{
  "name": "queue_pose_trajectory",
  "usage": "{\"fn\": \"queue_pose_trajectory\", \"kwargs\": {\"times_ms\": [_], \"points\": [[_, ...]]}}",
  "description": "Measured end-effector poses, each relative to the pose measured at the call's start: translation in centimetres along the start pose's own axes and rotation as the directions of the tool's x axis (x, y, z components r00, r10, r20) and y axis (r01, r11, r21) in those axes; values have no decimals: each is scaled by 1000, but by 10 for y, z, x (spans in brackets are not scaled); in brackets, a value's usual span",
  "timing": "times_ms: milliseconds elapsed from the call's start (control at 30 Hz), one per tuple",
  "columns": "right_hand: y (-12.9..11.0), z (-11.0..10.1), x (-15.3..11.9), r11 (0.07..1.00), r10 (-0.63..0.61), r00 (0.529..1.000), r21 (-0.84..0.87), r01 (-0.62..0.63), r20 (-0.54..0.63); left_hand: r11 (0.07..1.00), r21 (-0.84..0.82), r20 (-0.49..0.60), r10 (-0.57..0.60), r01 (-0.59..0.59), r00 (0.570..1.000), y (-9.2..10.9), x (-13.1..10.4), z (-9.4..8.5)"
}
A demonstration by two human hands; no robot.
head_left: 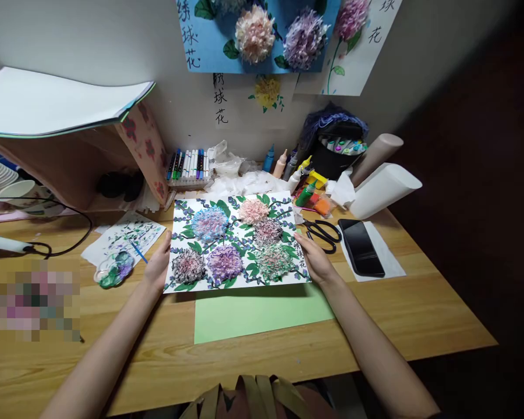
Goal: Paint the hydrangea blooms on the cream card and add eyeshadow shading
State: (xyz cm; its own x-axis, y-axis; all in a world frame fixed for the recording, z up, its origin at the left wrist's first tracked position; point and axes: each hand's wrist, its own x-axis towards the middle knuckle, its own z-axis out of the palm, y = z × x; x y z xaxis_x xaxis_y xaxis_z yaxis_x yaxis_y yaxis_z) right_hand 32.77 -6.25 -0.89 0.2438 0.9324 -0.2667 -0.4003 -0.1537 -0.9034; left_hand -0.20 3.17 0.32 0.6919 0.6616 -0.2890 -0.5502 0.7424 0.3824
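A white sheet of flower art (240, 244) is held up above the table, tilted toward me. It carries several raised, ruffled blossoms in blue, pink, purple, grey and green, with painted leaves and sprigs around them. My left hand (158, 265) grips its left edge, and a thin blue paintbrush (138, 250) shows beside that hand; whether the hand touches the brush I cannot tell. On the right edge my right hand (314, 259) is closed, partly covering some written characters. Beneath the art lies a light green sheet (262, 317) on the wooden table.
Left of the art are a paint-smeared palette (116, 269) and a blotted paper (124, 235). To the right lie black scissors (323, 234) and a phone (361, 247). Markers (187, 164), paint bottles (280, 164) and crumpled tissue (248, 183) stand along the back. Flower pictures hang above.
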Motion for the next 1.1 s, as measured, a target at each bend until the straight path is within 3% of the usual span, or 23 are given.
{"fn": "queue_pose_trajectory", "kwargs": {"times_ms": [267,600,933,1100], "points": [[3,-6,2,1000,10,1000,-9,-10,-1,1000,-1,-1,-5,5,1000,-3,-7,8],[6,-6,5,997,53,999,-50,-53,-13,1000,23,-125,-14,17,992,-4,-9,16],[-1,-13,3,996,21,995,-80,-29,-100,998,66,-35,-19,21,999,-4,-11,12],[-8,-18,4,999,0,991,-51,-7,-133,984,178,-97,40,-22,995,-1,-15,7]]}}
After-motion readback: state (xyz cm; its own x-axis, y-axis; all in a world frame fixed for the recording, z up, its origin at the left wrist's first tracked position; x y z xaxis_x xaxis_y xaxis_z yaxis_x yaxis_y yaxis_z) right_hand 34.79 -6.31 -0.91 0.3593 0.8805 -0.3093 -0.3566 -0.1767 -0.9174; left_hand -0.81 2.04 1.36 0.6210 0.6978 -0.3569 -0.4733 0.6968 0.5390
